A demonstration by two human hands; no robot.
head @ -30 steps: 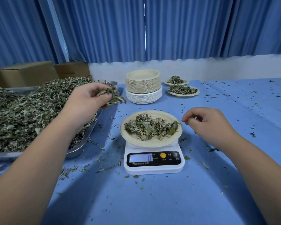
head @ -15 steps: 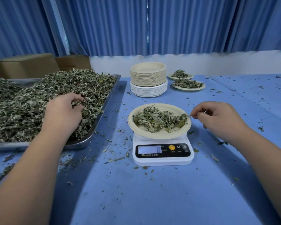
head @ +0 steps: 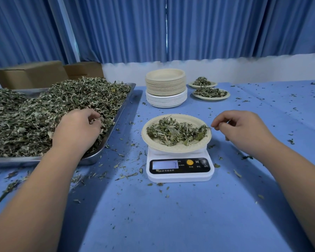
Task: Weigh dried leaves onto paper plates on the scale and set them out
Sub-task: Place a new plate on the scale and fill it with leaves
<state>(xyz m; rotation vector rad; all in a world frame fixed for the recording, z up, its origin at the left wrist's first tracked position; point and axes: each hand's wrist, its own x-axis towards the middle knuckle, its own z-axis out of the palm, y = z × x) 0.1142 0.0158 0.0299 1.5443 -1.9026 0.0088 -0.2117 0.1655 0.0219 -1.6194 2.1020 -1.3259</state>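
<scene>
While weighing, judged mid top-up or trim, not yet set out. Plate [head: 171, 149] at frame ctr, atop scale [head: 179, 174], carrying portion [head: 175, 131] of leaves. Display lit, digits too blurred to read.

L hand [head: 76, 130] at mid-left, down on heap [head: 44, 113] in tray [head: 35, 161], fingers curled into leaves, gripping a clump. R hand [head: 242, 130] at mid-right, thumb + forefinger pinching a leaf [head: 206, 127] right at plate's right rim, other fingers curled under.

Key relation: plate btw both hands, toward frame ctr from each. R hand far nearer, just beside rim. L hand well apart, w/ tray edge and a strip of cloth [head: 171, 215] in btw. Plate round, so no long axis. Portion spread left-right across it.

Likely next: drop or pull that leaf w/ R, or carry clump rightward from heap to plate w/ L. If weight ok, lift plate and move it up-frame to filled plates [head: 210, 98] at upper right of ctr, beside stack [head: 165, 86].

Risk, as judged: thin plate flexing on lift, light leaves spilling. Crumbs all over cloth as is.
</scene>
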